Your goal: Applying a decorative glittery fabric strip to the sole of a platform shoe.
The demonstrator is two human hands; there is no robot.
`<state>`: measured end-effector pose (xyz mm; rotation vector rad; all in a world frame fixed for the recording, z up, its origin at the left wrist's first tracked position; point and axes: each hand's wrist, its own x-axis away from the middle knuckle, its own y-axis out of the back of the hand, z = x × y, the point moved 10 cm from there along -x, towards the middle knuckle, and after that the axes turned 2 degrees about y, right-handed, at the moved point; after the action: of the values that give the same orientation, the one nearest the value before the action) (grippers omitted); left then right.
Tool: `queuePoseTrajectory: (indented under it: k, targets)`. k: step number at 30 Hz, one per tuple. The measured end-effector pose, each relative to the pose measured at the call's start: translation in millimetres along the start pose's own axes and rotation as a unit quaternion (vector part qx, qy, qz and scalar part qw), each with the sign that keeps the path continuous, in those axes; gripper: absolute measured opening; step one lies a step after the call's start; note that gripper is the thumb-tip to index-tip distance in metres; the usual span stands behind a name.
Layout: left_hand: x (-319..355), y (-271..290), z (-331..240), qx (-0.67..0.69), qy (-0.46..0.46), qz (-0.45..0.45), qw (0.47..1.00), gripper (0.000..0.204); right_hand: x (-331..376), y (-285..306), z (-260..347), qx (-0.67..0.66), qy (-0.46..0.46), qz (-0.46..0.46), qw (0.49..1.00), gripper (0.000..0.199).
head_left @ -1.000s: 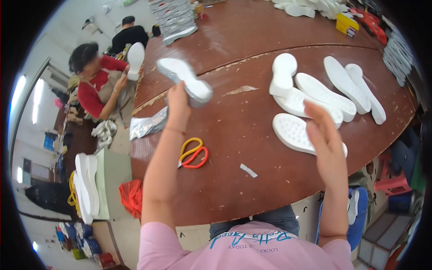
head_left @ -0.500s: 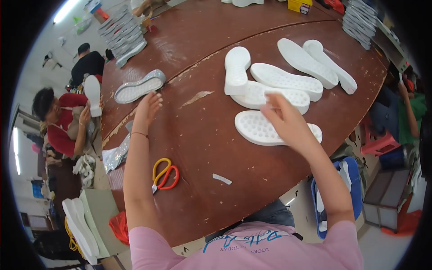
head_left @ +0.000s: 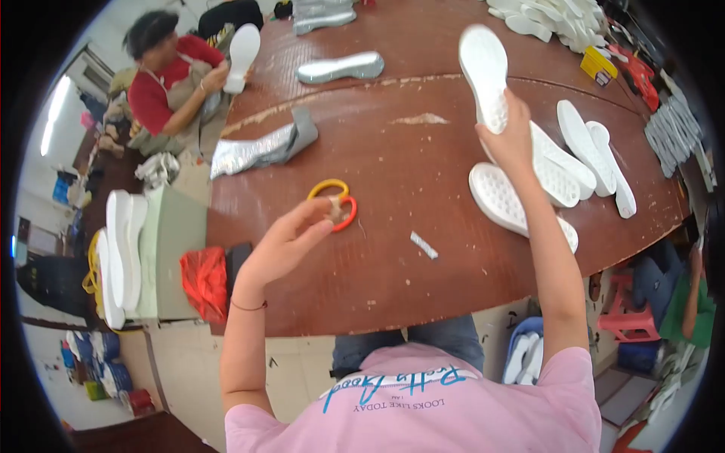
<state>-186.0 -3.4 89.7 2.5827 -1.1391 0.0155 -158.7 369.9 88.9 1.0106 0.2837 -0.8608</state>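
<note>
White sole (head_left: 484,69) | pinched upright at its lower end by right hand (head_left: 512,140) | left hand (head_left: 291,238) open, empty, scissors (head_left: 336,202) at its 1 o'clock | support sole's free end to steady it.

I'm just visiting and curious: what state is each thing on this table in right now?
right hand: shut on the white sole, raised
white sole: lifted off the table, tread up
left hand: open, reaching over the scissors
scissors: flat on the table
silver sole: lying alone on the table
</note>
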Motion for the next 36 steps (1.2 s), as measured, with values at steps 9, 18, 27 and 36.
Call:
queuePoseTrajectory:
  k: [9, 18, 27, 36]
  targets:
    - [66.2, 2.7, -46.1, -0.304, -0.250, -0.327, 0.859, 0.069, 146.4, 13.4, 152.9, 0.120, 0.443, 0.191, 0.868, 0.068]
    - [52.8, -43.7, 8.4, -0.517, -0.165, -0.136, 0.829, 0.049, 227.3, 26.1, 182.8, 0.089, 0.524, 0.329, 0.781, 0.065]
    - [82.1, -18.3, 6.3, -0.562, -0.163, -0.151, 0.797, 0.045, 94.2, -53.9, 242.6, -0.166, 0.311, 0.361, 0.863, 0.023]
    - [87.9, -0.4, 15.7, -0.455, -0.224, -0.151, 0.848, 0.051, 28.1, -308.7, 344.3, -0.030, 0.474, 0.260, 0.841, 0.025]
